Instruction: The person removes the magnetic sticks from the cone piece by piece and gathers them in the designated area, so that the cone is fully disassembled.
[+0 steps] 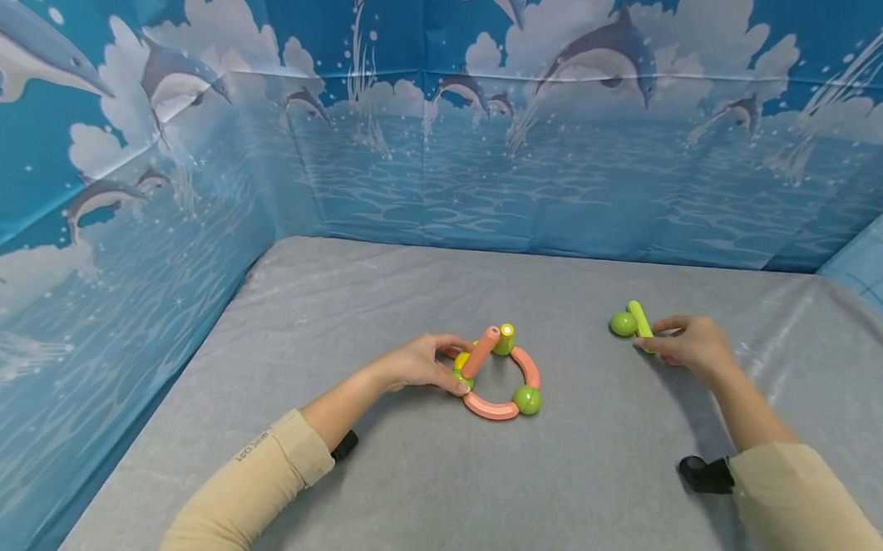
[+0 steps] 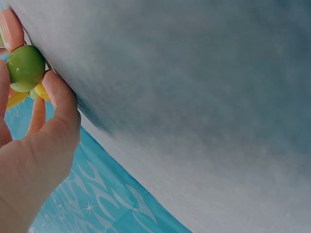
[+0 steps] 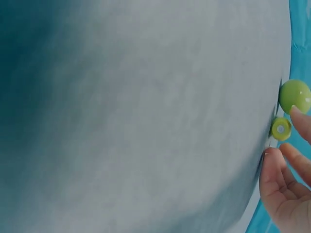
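Observation:
In the head view my left hand (image 1: 425, 364) grips a green ball (image 2: 26, 68) at the left side of a toy ring. The ring joins curved coral pieces (image 1: 491, 408), a yellow piece (image 1: 463, 361) and green balls such as the front one (image 1: 528, 399). A straight coral rod (image 1: 480, 352) rises at a slant from its left side, and a short yellow-green rod (image 1: 506, 337) stands at its back. Farther right, my right hand (image 1: 688, 342) pinches a light green rod (image 1: 639, 319) between thumb and fingers. Against that rod's left side lies a loose green ball (image 1: 622, 323).
Grey cloth (image 1: 400, 490) covers the table. Blue curtains with dolphins (image 1: 455, 168) hang along the back and left side. A black wrist strap mount (image 1: 704, 475) sits under the right sleeve.

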Demonstrator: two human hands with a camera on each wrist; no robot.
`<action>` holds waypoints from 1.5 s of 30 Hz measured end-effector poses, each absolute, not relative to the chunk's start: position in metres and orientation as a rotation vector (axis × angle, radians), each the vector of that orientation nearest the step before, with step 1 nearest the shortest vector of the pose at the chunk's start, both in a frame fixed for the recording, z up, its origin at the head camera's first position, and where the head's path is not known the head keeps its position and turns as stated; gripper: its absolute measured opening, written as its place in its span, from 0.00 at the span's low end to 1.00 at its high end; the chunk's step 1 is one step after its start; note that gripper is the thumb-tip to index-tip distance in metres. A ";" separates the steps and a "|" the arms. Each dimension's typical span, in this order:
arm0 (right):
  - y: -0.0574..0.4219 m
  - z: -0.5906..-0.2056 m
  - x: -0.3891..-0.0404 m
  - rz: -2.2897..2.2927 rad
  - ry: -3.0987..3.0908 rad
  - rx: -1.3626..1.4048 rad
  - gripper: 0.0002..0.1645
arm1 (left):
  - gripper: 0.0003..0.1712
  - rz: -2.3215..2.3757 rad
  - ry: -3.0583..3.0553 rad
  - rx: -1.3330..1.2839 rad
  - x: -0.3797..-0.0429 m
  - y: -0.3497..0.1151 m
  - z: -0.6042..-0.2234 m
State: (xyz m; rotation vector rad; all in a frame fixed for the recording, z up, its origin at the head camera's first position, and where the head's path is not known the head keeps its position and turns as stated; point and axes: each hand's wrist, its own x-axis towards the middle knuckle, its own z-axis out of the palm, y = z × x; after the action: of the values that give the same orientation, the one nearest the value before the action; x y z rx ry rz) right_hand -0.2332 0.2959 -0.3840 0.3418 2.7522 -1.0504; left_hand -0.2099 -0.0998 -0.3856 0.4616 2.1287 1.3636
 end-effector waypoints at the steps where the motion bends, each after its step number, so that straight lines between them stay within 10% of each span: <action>1: 0.297 -0.384 -0.232 -1.054 2.752 0.329 0.42 | 0.35 1.365 2.127 0.461 -0.210 -0.100 -0.386; 45: 0.161 -0.376 -0.220 -1.509 2.402 -0.659 0.28 | 0.35 1.371 2.107 0.438 -0.206 -0.099 -0.382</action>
State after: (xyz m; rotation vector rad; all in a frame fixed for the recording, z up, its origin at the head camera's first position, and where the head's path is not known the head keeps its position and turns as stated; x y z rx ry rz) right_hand -0.2204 0.1606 -0.3761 -0.6589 2.4025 -1.5094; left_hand -0.2060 -0.0986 -0.3818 0.4381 2.1065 1.3710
